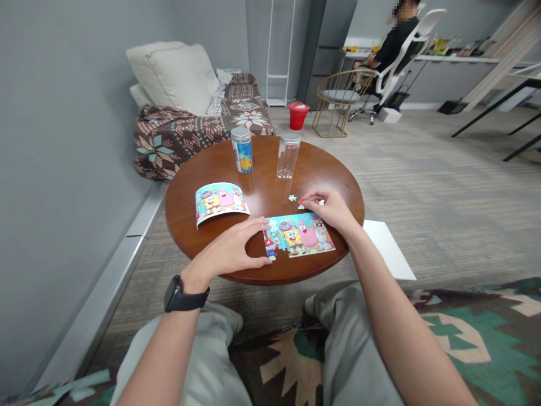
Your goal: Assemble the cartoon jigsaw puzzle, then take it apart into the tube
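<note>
A cartoon jigsaw puzzle [310, 239] lies flat near the front edge of the round wooden table, with a gap in its lower left part. My left hand [230, 245] rests at its left edge, thumb and fingers spread apart, fingertips at the border. Above the puzzle, my right hand [329, 208] has its fingertips pinched on a small red and white puzzle piece [301, 203]. A loose pale puzzle piece [292, 198] lies just left of those fingertips. Another white bit shows beside the right hand, partly covered by it.
A curved picture card [222, 202] with the same cartoon stands at the left of the table [262, 194]. Behind are a lidded picture jar [242, 151] and a clear lidded jar [289, 157]. A person [395, 48] sits in the background.
</note>
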Demonstrator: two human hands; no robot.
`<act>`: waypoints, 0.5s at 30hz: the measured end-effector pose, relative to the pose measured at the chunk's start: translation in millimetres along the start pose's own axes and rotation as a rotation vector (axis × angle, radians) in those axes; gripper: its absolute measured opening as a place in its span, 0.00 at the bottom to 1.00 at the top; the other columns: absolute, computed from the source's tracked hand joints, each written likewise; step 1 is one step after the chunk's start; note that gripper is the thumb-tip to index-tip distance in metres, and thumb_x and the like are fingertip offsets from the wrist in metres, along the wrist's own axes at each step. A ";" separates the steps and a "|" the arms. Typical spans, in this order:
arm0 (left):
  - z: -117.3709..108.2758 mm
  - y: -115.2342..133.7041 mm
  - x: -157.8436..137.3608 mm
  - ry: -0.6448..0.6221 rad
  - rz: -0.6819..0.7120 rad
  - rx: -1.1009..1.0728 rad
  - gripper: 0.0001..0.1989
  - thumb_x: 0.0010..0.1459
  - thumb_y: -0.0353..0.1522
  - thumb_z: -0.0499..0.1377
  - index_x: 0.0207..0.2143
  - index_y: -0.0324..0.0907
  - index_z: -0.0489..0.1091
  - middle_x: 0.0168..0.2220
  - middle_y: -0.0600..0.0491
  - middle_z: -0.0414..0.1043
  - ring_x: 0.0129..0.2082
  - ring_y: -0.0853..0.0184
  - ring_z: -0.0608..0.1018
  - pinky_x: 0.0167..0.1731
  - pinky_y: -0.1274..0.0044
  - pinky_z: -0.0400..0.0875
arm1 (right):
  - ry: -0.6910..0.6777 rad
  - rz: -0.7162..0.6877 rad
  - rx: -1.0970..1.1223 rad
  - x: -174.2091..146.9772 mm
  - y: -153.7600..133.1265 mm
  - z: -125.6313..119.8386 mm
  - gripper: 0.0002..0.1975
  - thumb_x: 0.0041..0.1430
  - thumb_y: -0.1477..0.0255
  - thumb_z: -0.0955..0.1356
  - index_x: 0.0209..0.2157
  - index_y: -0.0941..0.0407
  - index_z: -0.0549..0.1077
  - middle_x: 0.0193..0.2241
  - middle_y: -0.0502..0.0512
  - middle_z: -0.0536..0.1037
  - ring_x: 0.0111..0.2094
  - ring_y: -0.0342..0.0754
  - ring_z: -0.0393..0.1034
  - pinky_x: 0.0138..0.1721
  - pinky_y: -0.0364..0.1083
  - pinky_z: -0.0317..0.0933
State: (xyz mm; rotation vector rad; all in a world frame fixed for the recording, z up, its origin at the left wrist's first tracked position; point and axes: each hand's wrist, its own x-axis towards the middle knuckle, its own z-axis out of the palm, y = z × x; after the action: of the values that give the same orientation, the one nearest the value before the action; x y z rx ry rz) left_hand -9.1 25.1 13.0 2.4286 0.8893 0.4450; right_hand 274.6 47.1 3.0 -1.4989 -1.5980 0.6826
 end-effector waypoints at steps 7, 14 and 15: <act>-0.5 3.0 0.7 -0.010 0.013 -0.006 0.27 0.53 0.44 0.66 0.52 0.42 0.71 0.63 0.46 0.64 0.61 0.57 0.70 0.63 0.65 0.62 | -0.301 -0.259 -0.105 -37.8 -41.3 16.1 0.06 0.56 0.72 0.69 0.34 0.56 0.79 0.33 0.54 0.81 0.34 0.47 0.73 0.39 0.46 0.65; 0.4 1.2 1.8 -0.002 0.041 -0.022 0.26 0.52 0.44 0.66 0.51 0.44 0.72 0.62 0.47 0.65 0.61 0.57 0.69 0.63 0.65 0.63 | -0.458 -0.364 -0.101 -51.7 -49.8 26.5 0.09 0.58 0.79 0.67 0.36 0.55 0.79 0.34 0.53 0.82 0.35 0.46 0.73 0.39 0.44 0.64; 0.6 1.0 1.9 -0.001 0.042 -0.023 0.26 0.52 0.44 0.66 0.51 0.44 0.72 0.62 0.47 0.65 0.61 0.56 0.69 0.63 0.65 0.63 | -0.461 -0.365 -0.097 -51.3 -48.8 26.8 0.08 0.58 0.78 0.67 0.36 0.55 0.79 0.33 0.53 0.81 0.35 0.46 0.73 0.40 0.44 0.64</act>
State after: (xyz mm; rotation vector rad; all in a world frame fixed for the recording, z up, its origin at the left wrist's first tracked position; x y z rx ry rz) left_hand -7.0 25.5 13.3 2.4299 0.8300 0.4665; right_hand 223.5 -6.2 19.7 -1.1139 -2.2118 0.7831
